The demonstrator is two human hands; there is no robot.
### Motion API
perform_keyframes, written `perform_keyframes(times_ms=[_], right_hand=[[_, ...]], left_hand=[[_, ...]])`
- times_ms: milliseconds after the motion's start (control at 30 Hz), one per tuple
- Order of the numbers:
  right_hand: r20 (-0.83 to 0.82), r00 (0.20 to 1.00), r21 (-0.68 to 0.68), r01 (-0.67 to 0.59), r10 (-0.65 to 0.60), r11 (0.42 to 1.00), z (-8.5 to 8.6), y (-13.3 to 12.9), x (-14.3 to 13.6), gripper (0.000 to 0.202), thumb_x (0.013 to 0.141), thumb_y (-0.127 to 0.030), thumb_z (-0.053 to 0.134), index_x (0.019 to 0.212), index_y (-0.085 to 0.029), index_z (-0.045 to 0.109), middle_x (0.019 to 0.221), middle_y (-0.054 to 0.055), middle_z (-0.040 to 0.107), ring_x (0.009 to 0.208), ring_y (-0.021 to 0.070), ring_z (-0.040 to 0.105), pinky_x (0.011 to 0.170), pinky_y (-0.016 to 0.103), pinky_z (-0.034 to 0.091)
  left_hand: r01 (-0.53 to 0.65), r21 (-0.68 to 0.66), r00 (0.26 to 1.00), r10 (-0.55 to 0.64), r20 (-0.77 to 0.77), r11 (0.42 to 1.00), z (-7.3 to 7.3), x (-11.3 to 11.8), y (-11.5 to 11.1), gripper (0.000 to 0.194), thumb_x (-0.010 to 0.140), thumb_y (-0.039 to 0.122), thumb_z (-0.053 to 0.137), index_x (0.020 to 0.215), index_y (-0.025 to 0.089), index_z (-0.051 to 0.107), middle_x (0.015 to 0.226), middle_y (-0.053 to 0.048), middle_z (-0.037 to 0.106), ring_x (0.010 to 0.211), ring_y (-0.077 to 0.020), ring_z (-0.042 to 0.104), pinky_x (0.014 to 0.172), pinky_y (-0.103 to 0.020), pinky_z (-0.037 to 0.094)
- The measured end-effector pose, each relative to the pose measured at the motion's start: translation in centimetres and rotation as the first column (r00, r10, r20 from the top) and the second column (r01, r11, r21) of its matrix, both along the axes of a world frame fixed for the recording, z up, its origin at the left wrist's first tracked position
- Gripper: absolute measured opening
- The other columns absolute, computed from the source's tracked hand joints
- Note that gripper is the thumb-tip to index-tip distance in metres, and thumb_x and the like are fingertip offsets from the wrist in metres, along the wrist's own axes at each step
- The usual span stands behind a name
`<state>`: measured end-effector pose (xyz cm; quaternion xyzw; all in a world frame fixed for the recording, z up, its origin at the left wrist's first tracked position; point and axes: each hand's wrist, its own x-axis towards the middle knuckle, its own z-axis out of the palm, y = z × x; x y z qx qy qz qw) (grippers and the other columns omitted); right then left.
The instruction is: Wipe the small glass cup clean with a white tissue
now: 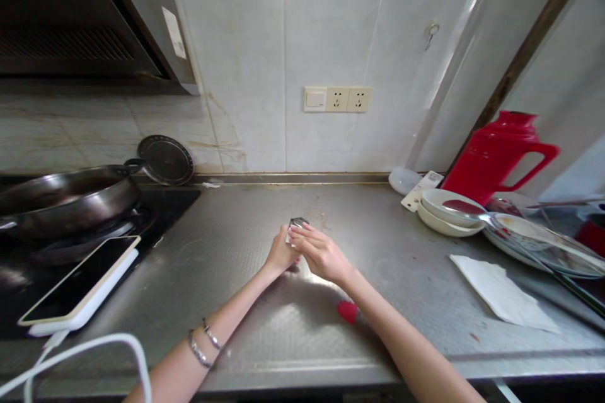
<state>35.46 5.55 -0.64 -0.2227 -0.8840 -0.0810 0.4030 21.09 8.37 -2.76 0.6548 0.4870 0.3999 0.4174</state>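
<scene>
Above the middle of the metal counter (222, 283), my two hands meet around a small object (299, 222) with a dark, shiny rim. My left hand (280, 252) is closed round it from the left. Across its near side lie the bent fingers of my right hand (321, 253), with a bit of something white showing between the hands. Most of the object is hidden, so its kind cannot be made out. A small red item (347, 311) lies on the counter beside my right forearm, which partly covers it.
At left, a wide metal pan (70, 201) sits on the black stove, near a phone (82, 280) on a white block with a cable. To the right are a white paper tissue (503, 293), stacked bowls (449, 214), plates with utensils (543, 242) and a red thermos (496, 151).
</scene>
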Motion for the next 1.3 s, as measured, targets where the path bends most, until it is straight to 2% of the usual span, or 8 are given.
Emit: perform_keyframes(times_ms=[200, 367, 467, 700, 867, 1000, 1200, 1300], right_hand=[[-0.229, 0.972, -0.06, -0.061, 0.046, 0.996, -0.1, -0.4, -0.6, 0.034, 0.092, -0.012, 0.041, 0.12, -0.02, 0.058, 0.116, 0.009, 0.067, 0.114, 0.0194, 0.059, 0.105, 0.042, 0.043], [-0.597, 0.742, -0.331, 0.121, -0.307, 0.936, 0.0, 0.3, 0.0, 0.028, 0.095, -0.024, 0.041, 0.111, -0.026, 0.064, 0.112, 0.004, 0.069, 0.107, 0.0231, 0.064, 0.094, 0.042, 0.052], [-0.552, 0.773, -0.355, 0.122, -0.313, 0.927, -0.3, 0.8, 0.5, 0.027, 0.094, -0.027, 0.044, 0.111, -0.026, 0.066, 0.111, 0.004, 0.069, 0.107, 0.0239, 0.064, 0.093, 0.042, 0.053], [-0.387, 0.916, -0.171, 0.041, -0.105, 0.984, -1.1, 0.8, 0.6, 0.037, 0.093, -0.016, 0.041, 0.125, -0.026, 0.057, 0.122, 0.005, 0.063, 0.118, 0.0207, 0.056, 0.105, 0.045, 0.044], [-0.348, 0.936, -0.123, 0.0, -0.043, 0.992, -0.8, 0.1, 0.4, 0.036, 0.092, -0.014, 0.044, 0.123, -0.025, 0.058, 0.114, 0.006, 0.068, 0.113, 0.0205, 0.06, 0.102, 0.045, 0.047], [-0.443, 0.893, -0.194, -0.011, -0.077, 0.981, -0.1, -0.4, 0.3, 0.028, 0.092, -0.018, 0.045, 0.108, -0.024, 0.067, 0.102, 0.005, 0.072, 0.097, 0.0197, 0.068, 0.095, 0.039, 0.05], [-0.635, 0.607, -0.537, 0.097, -0.478, 0.838, 0.4, 0.4, 0.6, 0.035, 0.094, -0.04, 0.043, 0.1, -0.018, 0.069, 0.097, 0.008, 0.073, 0.082, 0.0191, 0.067, 0.073, 0.03, 0.053], [-0.606, 0.68, -0.614, -0.071, -0.412, 0.786, 0.5, 0.9, 0.8, 0.039, 0.094, -0.042, 0.04, 0.101, -0.017, 0.069, 0.101, 0.009, 0.072, 0.093, 0.0216, 0.066, 0.085, 0.035, 0.051]], left_hand=[[0.0, 0.017, 1.0, -0.001, 0.014, 1.0, 0.4, -0.1, 0.3, 0.034, 0.067, 0.024, 0.066, 0.095, 0.015, 0.049, 0.06, 0.003, 0.061, 0.044, -0.0129, 0.057, 0.04, -0.021, 0.041], [0.054, -0.095, 0.996, -0.047, 0.074, 0.994, 1.1, 0.4, 0.1, 0.044, 0.067, 0.044, 0.071, 0.095, 0.017, 0.05, 0.063, 0.004, 0.061, 0.038, -0.0112, 0.056, 0.036, -0.021, 0.043], [0.082, -0.115, 0.989, -0.066, 0.135, 0.99, 1.1, 0.5, -0.1, 0.049, 0.066, 0.046, 0.073, 0.097, 0.016, 0.049, 0.066, 0.002, 0.062, 0.038, -0.0115, 0.056, 0.036, -0.022, 0.043], [0.127, -0.136, 0.975, -0.099, 0.199, 0.983, 1.5, 0.2, 0.1, 0.041, 0.069, 0.049, 0.068, 0.088, 0.015, 0.055, 0.066, 0.002, 0.059, 0.038, -0.0107, 0.055, 0.034, -0.022, 0.045], [0.117, -0.167, 0.972, -0.079, 0.22, 0.979, 1.6, -0.2, 0.4, 0.038, 0.067, 0.044, 0.069, 0.088, 0.015, 0.057, 0.061, 0.005, 0.056, 0.037, -0.0097, 0.054, 0.034, -0.019, 0.043], [0.114, -0.168, 0.98, -0.083, 0.179, 0.979, 1.6, -0.2, 0.4, 0.037, 0.068, 0.044, 0.068, 0.088, 0.016, 0.057, 0.063, 0.004, 0.057, 0.037, -0.0105, 0.055, 0.034, -0.02, 0.043], [0.209, -0.26, 0.969, -0.164, 0.186, 0.943, 2.3, 0.2, -0.6, 0.045, 0.067, 0.048, 0.069, 0.094, 0.015, 0.053, 0.064, 0.003, 0.057, 0.039, -0.0114, 0.055, 0.036, -0.023, 0.047], [0.331, -0.323, 0.933, -0.257, 0.252, 0.886, 2.7, 0.3, -1.2, 0.05, 0.067, 0.055, 0.068, 0.092, 0.015, 0.054, 0.06, 0.002, 0.056, 0.042, -0.0125, 0.058, 0.04, -0.024, 0.05]])
